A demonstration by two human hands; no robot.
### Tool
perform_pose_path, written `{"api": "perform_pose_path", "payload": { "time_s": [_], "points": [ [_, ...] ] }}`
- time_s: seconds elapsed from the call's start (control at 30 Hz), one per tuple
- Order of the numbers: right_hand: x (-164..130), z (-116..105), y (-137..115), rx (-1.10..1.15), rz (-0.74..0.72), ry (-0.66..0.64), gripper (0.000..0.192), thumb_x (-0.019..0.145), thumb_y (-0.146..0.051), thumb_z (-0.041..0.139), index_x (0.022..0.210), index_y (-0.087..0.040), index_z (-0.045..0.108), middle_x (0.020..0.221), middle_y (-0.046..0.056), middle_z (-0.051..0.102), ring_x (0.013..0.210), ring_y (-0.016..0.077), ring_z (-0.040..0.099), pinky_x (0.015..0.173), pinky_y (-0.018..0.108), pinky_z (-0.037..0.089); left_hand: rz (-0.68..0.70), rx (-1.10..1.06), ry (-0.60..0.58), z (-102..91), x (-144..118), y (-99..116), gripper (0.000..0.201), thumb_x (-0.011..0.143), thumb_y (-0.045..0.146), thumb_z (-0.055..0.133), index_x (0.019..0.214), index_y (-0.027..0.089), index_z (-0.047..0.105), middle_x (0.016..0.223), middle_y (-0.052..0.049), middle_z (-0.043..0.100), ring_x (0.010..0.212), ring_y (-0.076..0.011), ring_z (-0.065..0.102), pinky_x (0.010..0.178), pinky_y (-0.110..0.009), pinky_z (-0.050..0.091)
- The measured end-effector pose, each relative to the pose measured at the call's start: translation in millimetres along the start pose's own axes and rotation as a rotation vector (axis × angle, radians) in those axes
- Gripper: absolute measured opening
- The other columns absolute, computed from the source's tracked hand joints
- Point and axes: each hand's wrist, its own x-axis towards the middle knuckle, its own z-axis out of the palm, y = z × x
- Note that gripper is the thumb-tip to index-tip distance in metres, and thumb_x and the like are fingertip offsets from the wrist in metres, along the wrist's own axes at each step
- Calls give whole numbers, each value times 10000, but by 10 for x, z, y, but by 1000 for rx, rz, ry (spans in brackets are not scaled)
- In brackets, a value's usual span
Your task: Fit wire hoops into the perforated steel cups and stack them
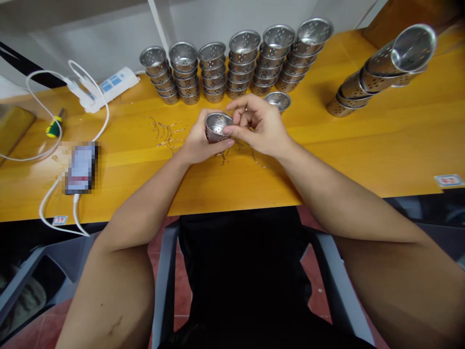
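Note:
My left hand (199, 143) grips a small perforated metal cup (217, 126) from the left and below, its open mouth facing me. My right hand (258, 125) closes on the cup's right rim, fingertips pinched there; whether a wire sits between them I cannot tell. Thin bent wire pieces (167, 133) lie scattered on the yellow wooden table (363, 140) just left of my hands, and a few more wires (223, 156) lie under them. A single loose cup (278, 101) rests on the table right behind my right hand.
Several stacks of the same perforated cups (236, 65) line the back of the table. A tilted stack (381, 70) lies at the far right. On the left are a power strip (109, 87) with white cables, a screwdriver (54, 125) and a phone (80, 167).

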Motion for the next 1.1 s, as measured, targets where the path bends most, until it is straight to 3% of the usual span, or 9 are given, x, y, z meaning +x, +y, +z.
{"api": "perform_pose_path", "payload": {
  "time_s": [0.13,0.33,0.43,0.63,0.83,1.0,1.1],
  "points": [
    [-2,-57,-26,-120,-33,29,702,934,-961,938,1247,-340,841,1237,105,726,924,288,712,798,495,700,-16,41,29,-25,-2,-42,966,994,929,880,1643,320,503,1494,-109,736,1385,-330,820,1193,-543,704],
    [-25,-110,-103,-245,-74,-35,704,1015,-1012,785,1264,-361,884,1364,116,760,965,291,727,885,518,707,-5,59,85,-40,-5,-39,982,979,970,858,1616,309,508,1485,-120,722,1411,-351,814,1219,-571,695],
    [-33,-118,-113,-294,-89,-91,739,1017,-1024,762,1309,-356,884,1445,138,760,1093,346,768,987,570,717,-38,59,83,-32,-3,-32,1025,944,977,890,1609,296,508,1450,-123,732,1361,-343,825,1203,-565,699],
    [-51,-92,-89,-360,-127,-204,694,1055,-964,770,1326,-338,895,1552,170,735,1493,483,690,1343,736,553,11,10,77,-9,13,-46,1051,914,1024,873,1605,323,502,1426,-100,752,1285,-317,843,1140,-538,717],
    [-58,-85,-47,-377,-140,-216,680,1093,-922,750,1413,-336,884,1559,167,737,1513,478,687,1362,733,551,26,-4,74,14,27,-120,1098,875,1032,904,1585,291,513,1395,-105,757,1224,-310,855,1094,-526,742],
    [-47,-37,-26,-378,-122,-186,983,1016,-886,864,1788,-317,648,1726,173,680,1617,524,625,1389,768,543,105,-53,24,74,37,-135,1153,889,1023,899,1655,316,406,1496,-135,712,1306,-346,844,1108,-546,750],
    [-26,-15,-26,-354,-108,-182,1035,957,-802,954,1810,-323,615,1732,167,665,1637,543,602,1379,777,552,132,-56,-9,87,38,-36,1136,952,976,880,1707,342,317,1590,-168,681,1415,-367,804,1179,-591,733]
  ]
}}
